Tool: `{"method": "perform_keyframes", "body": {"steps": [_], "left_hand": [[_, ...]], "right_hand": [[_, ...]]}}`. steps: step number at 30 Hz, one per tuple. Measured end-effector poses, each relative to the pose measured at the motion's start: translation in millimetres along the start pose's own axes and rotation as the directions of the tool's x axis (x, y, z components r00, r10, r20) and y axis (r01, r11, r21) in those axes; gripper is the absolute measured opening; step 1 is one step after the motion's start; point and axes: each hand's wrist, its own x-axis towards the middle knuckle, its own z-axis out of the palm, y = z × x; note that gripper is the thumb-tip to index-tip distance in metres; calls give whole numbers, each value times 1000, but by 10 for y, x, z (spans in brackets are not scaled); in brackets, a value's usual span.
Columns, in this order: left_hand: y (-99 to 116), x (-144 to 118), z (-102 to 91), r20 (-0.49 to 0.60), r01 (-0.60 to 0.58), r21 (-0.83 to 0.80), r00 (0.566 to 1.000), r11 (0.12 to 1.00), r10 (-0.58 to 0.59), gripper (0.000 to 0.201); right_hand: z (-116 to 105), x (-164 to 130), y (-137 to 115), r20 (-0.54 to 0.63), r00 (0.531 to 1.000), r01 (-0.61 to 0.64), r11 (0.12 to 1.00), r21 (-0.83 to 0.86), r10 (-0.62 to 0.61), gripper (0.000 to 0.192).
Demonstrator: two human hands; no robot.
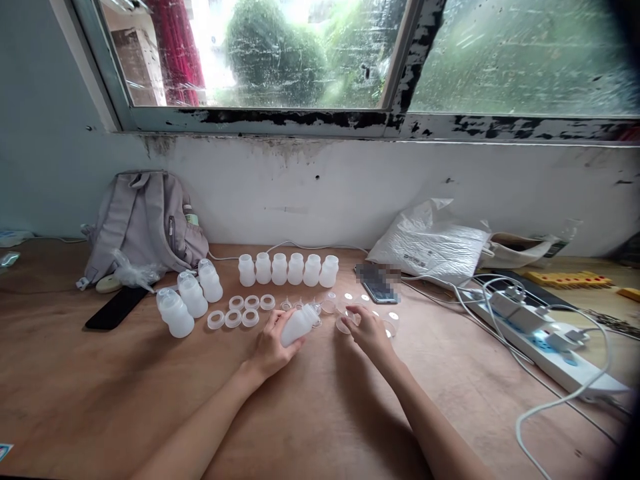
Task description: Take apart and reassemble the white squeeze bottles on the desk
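My left hand (274,345) is wrapped around a frosted white feeding bottle (298,325), which tilts with its clear-looking top toward the upper right. My right hand (370,331) is over a group of clear round caps (391,323), with thumb and forefinger apart at one clear cap (342,325). Whether the fingertips touch that cap is hard to see. Left of the held bottle lie several white screw rings (233,318). Small clear teats (286,305) stand just behind the bottle, partly hidden by it.
A row of frosted bottles (280,269) stands near the wall, and 3 more bottles (191,293) stand at the left. Around them are a grey backpack (145,220), a black phone (117,308), another phone (376,283), a silvery parcel (430,240) and a power strip (570,367) with loose white cables.
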Motion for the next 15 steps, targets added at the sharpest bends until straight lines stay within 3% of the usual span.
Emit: {"method": "perform_keyframes", "body": {"steps": [3, 6, 9, 15], "left_hand": [[-20, -2, -8, 0, -33, 8, 999, 999, 34, 50], [-25, 2, -19, 4, -44, 2, 999, 999, 44, 49], [-25, 3, -24, 15, -50, 6, 999, 999, 50, 50], [-18, -3, -31, 49, -76, 5, 996, 997, 76, 52]], "right_hand": [[-54, -5, -93, -11, 996, -79, 936, 342, 88, 39], [-94, -10, -181, -15, 996, -61, 762, 644, 92, 42], [-77, -29, -218, 28, 998, -54, 697, 715, 48, 36], [28, -131, -283, 114, 992, -43, 726, 686, -49, 32]]}}
